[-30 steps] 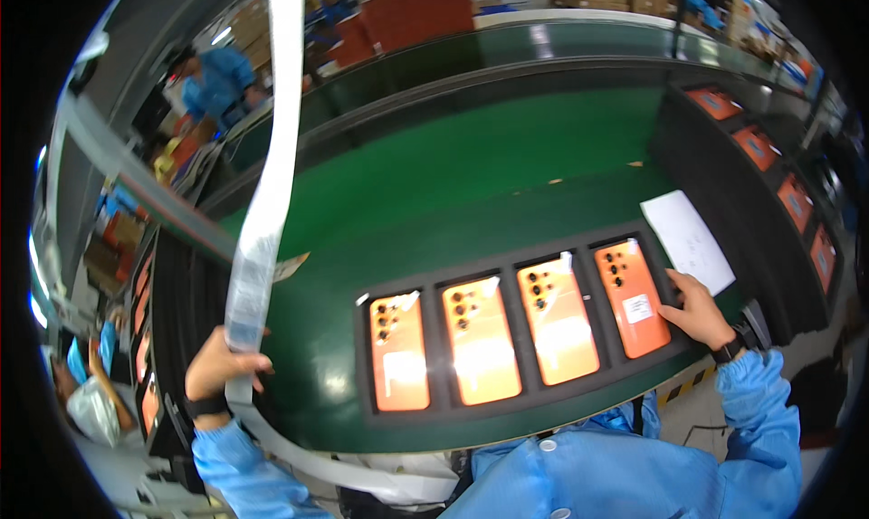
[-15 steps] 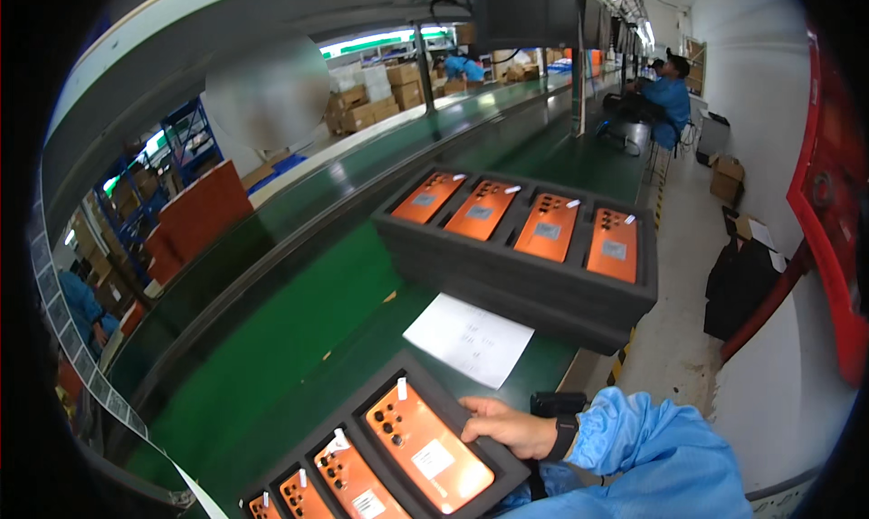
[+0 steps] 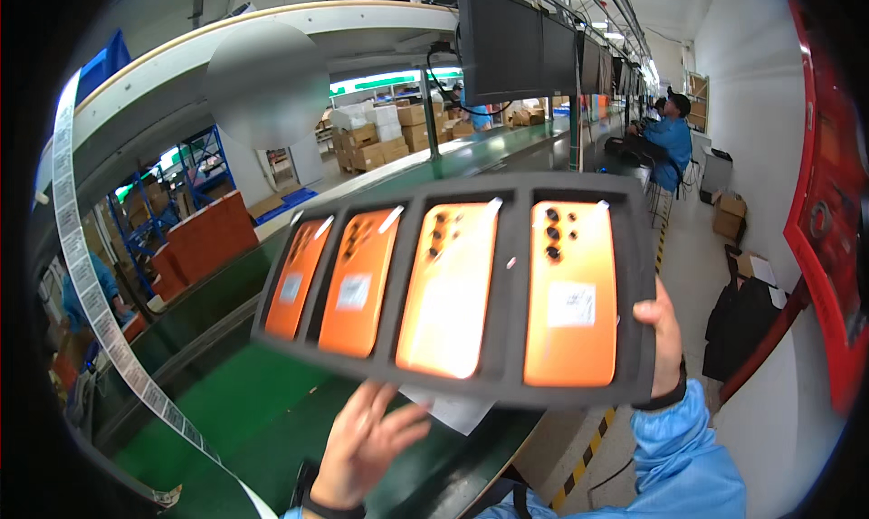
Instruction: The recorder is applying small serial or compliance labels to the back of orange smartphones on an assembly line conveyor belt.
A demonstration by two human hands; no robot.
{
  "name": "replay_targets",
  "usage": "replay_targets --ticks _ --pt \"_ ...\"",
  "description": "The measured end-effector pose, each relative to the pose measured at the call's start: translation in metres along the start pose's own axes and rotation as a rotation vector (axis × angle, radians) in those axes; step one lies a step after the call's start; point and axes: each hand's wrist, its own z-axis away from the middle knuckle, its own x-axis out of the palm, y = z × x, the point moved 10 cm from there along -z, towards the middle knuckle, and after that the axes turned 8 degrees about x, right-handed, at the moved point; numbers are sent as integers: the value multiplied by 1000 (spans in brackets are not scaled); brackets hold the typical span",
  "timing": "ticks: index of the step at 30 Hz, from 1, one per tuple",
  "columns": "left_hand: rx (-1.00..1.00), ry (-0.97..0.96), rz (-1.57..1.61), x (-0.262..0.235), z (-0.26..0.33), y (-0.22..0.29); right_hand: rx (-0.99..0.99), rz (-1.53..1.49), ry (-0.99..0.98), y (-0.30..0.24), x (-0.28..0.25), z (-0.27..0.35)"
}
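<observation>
Ceiling lights (image 3: 614,36) glow near dark monitors (image 3: 502,48), while a white wall (image 3: 756,148) flanks the grey floor (image 3: 681,306)

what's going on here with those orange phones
A person in blue sleeves is holding up a black tray with four orange phones lying in separate slots. The right hand grips the tray's right end, thumb on top. The left hand is open just below the near edge; whether it touches the tray is unclear. The tray appears raised and tilted over the green bench, partly hiding a white sheet of paper.
</observation>
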Motion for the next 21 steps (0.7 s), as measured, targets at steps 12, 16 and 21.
replay_targets --ticks 12,16,21 --pt "126 636 -767 -55 -150 -98 256 91 241 65 -145 -64" --pt "108 581 -923 -43 -160 -107 213 117 186 47 -133 -56" --pt "-44 530 -813 -28 -162 -119 192 144 179 43 -140 -55"
